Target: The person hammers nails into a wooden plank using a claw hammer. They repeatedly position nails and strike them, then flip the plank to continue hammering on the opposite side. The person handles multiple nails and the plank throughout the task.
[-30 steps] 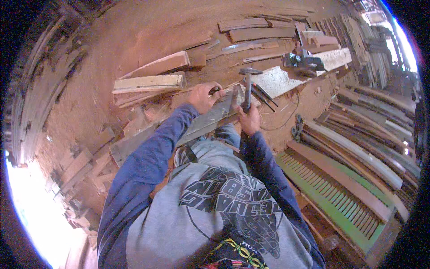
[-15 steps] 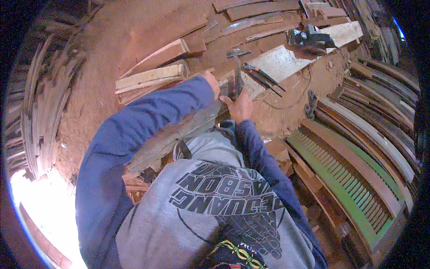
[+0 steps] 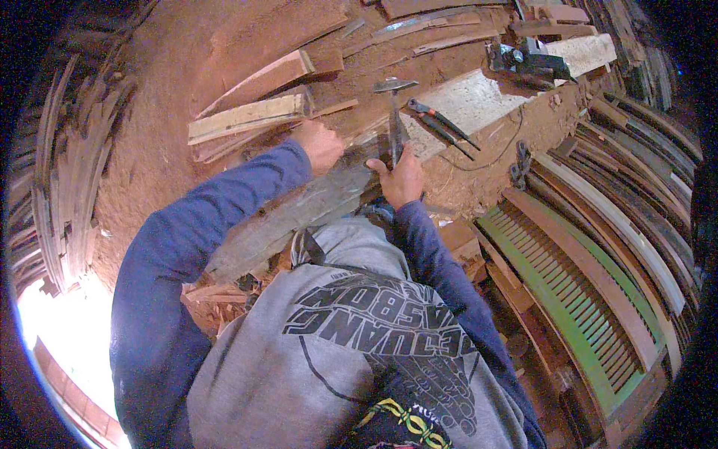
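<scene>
Steel and wood meet in the right hand [image 3: 404,178], which is clenched around the lower handle of a claw hammer with a dark shaft and grey metal head [image 3: 394,112]; the hammer stands nearly upright, its head raised above the work. The left hand [image 3: 320,144] is curled into a fist, pressed down on a long weathered grey plank [image 3: 299,209] that runs diagonally across the bench; whether it pinches a nail or anything else I cannot tell. Both forearms in blue sleeves reach forward from the lower edge, elbows bent, the left arm stretched further out.

The left fist sits close beside the hammer's line of travel, so a glancing blow could catch the knuckles, and a plank held by one hand could shift under the strike.

Just beyond the hammer, a pair of dark pliers with reddish grips [image 3: 441,125] lies on a pale board [image 3: 479,93]. A dark power tool [image 3: 523,63] rests near the far right end. Green slatted shutters [image 3: 576,299] lean off to the right.
</scene>
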Tool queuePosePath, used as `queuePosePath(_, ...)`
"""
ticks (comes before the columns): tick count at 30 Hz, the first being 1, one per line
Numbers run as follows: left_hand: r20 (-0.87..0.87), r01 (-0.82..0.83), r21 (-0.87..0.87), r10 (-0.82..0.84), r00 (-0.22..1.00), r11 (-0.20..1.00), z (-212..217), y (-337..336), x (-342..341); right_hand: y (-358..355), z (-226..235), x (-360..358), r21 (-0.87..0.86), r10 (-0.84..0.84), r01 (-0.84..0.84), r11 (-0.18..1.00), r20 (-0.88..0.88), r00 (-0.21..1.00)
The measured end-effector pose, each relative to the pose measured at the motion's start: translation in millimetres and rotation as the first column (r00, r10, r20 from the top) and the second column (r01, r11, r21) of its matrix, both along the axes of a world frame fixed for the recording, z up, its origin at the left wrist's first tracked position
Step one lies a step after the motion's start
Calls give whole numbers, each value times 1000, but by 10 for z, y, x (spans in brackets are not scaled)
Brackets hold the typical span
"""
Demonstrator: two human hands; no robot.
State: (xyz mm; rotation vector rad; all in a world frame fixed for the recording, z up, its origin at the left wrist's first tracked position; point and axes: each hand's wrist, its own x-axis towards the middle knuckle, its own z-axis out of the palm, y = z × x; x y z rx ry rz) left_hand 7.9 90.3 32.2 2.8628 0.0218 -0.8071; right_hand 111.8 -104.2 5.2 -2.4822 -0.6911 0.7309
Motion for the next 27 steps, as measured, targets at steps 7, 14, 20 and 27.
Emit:
queuePosePath(7, -190, 71, -12, -72, 979, 997, 163, -25, 244, 0, -18, 2, 44, 28, -30, 999, 42, 999)
queuePosePath(14, -244, 87, -165, -126, 962, 982, -135, 27, 323, 4, 15, 12, -82, 43, -42, 996, 10, 999)
queuePosePath(20, -134, 73, -306, -119, 984, 949, -439, 145, 181, 24, -22, 21, -42, 22, -24, 999, -31, 999)
queuePosePath(27, 5, -295, -516, 347, 938, 804, -769, 5, -521, 24, -7, 17, -39, 21, -20, 999, 10, 1000)
